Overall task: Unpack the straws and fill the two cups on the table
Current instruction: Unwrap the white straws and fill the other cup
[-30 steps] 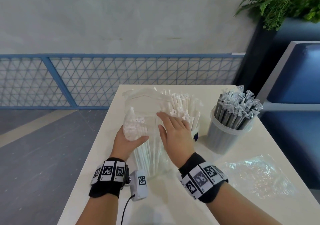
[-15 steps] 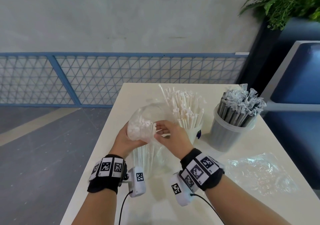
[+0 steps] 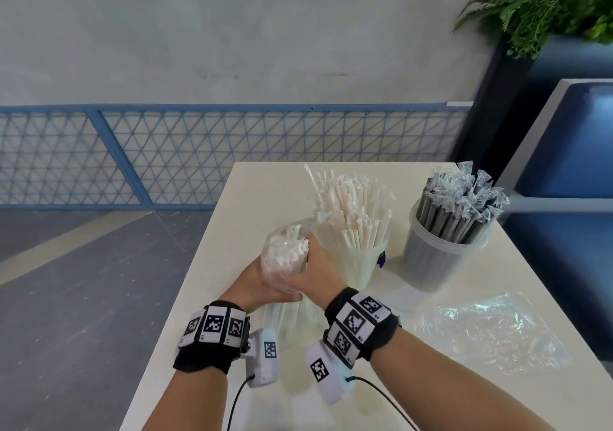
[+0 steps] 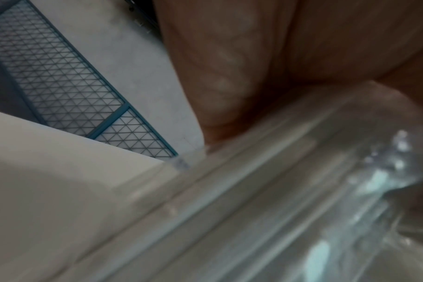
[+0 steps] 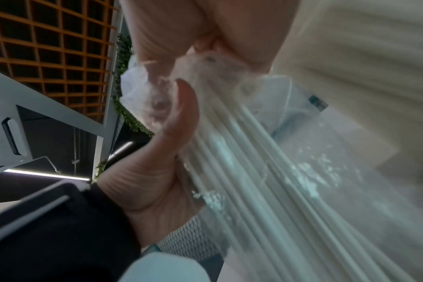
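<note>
On the table (image 3: 252, 198) a clear cup (image 3: 356, 264) holds white straws (image 3: 351, 211) beside a second cup (image 3: 431, 258) of wrapped dark straws (image 3: 457, 205), while the left hand (image 3: 262, 284) and right hand (image 3: 318, 274) both curl around an upright plastic bag of white straws (image 3: 285, 251) standing between them, just beside the first cup.

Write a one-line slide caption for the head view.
Both hands, left hand and right hand, grip a bagged bundle of white straws beside two straw-filled cups on the table.
</note>
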`<control>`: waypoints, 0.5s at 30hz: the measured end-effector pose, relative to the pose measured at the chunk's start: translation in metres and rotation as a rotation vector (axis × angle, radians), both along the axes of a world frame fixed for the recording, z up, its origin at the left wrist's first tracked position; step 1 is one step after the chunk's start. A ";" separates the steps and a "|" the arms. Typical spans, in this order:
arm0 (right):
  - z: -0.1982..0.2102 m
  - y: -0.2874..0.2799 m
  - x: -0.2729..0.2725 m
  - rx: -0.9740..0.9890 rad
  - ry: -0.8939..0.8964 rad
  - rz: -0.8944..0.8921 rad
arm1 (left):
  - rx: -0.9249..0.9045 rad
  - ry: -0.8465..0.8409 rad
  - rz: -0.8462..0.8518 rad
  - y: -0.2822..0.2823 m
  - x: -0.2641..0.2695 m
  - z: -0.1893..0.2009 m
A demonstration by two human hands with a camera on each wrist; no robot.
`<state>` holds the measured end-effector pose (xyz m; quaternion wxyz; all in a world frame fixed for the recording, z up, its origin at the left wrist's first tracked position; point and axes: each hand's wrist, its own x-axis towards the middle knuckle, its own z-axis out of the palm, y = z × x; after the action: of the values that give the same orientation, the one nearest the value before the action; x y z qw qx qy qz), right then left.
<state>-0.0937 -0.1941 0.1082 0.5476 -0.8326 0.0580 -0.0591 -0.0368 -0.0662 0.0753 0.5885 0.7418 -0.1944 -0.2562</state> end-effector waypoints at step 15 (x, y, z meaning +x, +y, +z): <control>-0.015 0.000 0.013 0.172 0.079 -0.059 | 0.106 -0.041 -0.064 -0.007 0.004 -0.004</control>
<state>-0.0810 -0.1941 0.0928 0.6123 -0.7822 0.1089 -0.0371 -0.0325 -0.0734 0.0716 0.5358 0.7705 -0.2163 -0.2694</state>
